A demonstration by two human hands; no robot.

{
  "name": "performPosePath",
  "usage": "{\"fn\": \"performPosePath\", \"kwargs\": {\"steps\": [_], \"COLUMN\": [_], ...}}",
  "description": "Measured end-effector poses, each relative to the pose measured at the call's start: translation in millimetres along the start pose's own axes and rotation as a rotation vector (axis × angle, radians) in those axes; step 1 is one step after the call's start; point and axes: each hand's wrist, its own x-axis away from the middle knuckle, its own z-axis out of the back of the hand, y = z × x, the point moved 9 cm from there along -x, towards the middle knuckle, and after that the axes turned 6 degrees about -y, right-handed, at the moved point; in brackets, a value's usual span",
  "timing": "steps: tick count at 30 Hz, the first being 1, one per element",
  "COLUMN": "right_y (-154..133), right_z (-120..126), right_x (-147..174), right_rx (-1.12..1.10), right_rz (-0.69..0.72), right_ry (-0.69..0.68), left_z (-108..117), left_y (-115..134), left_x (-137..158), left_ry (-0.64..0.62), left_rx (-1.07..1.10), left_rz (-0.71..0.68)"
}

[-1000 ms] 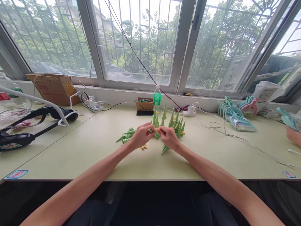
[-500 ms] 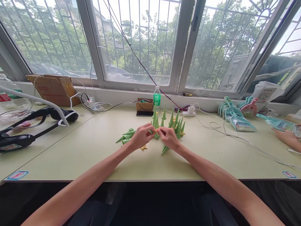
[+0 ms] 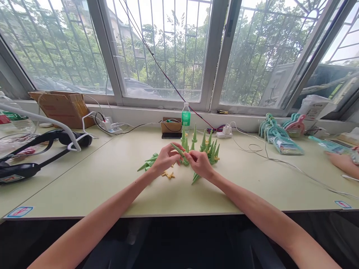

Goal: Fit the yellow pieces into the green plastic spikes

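Observation:
A slim green plastic spike [image 3: 177,149] slants up to the left between my hands. My right hand [image 3: 201,163] is closed, pinching the lower end between thumb and fingers. Behind and beside the spike is my left hand [image 3: 164,160], its fingers curved and apart; I see no firm grip on the spike. Yellow star-shaped pieces [image 3: 168,175] lie on the table just below my left hand. Upright green spikes [image 3: 211,146], several with yellow pieces on them, stand behind my right hand. More green spikes [image 3: 148,163] lie left of my left hand.
A green-labelled bottle [image 3: 185,116], a phone [image 3: 171,135] and a small cardboard box [image 3: 176,124] stand at the back. Black headgear [image 3: 42,153] sits at left. Teal hangers [image 3: 273,130] and a white cable [image 3: 294,173] lie at right, near another person's hand [image 3: 343,163].
Both hands were pinched together around a small yellow piece. Now a green spike shows between them, and my left fingers have spread. More yellow is visible on the table below.

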Motion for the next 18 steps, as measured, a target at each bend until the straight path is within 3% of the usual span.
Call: {"fn": "performPosePath", "kwargs": {"steps": [18], "right_y": [-4.6], "right_z": [-7.4], "right_x": [1.9], "right_rx": [-0.015], "right_rz": [0.063], "right_ry": [-0.064], "left_z": [1.1], "left_y": [-4.0], "left_x": [-0.6], "left_ry": [0.004], "left_rx": [0.106], "left_rz": [0.077]}}
